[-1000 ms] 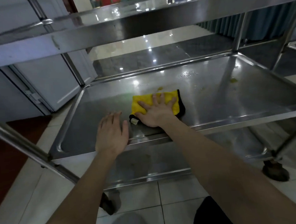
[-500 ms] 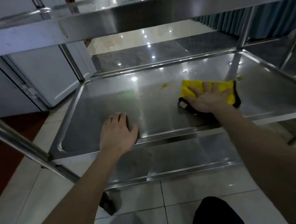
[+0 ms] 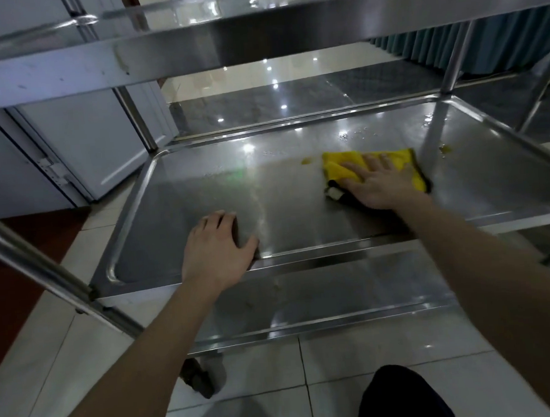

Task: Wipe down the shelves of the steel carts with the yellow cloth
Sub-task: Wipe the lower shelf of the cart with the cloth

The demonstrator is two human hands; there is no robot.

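The steel cart's middle shelf (image 3: 201, 194) spreads out in front of me. A folded yellow cloth (image 3: 339, 168) with a black edge lies flat on its right half. My right hand (image 3: 379, 184) presses down on the cloth with fingers spread. My left hand (image 3: 217, 245) rests palm-down on the shelf's front rim, fingers apart, holding nothing. Small yellowish spots (image 3: 306, 161) sit just left of the cloth and further right (image 3: 444, 148). Water droplets (image 3: 353, 134) glisten near the shelf's back edge.
The top shelf (image 3: 254, 30) hangs over the scene. The bottom shelf (image 3: 306, 297) lies below, with a caster wheel (image 3: 197, 379) on the tiled floor. Upright posts (image 3: 137, 120) stand at the corners. A pale door (image 3: 84, 146) is on the left and a teal curtain (image 3: 450, 39) behind.
My right hand slid the cloth from the shelf's middle to its right half, then eased back slightly to the left. My left hand stayed on the front rim.
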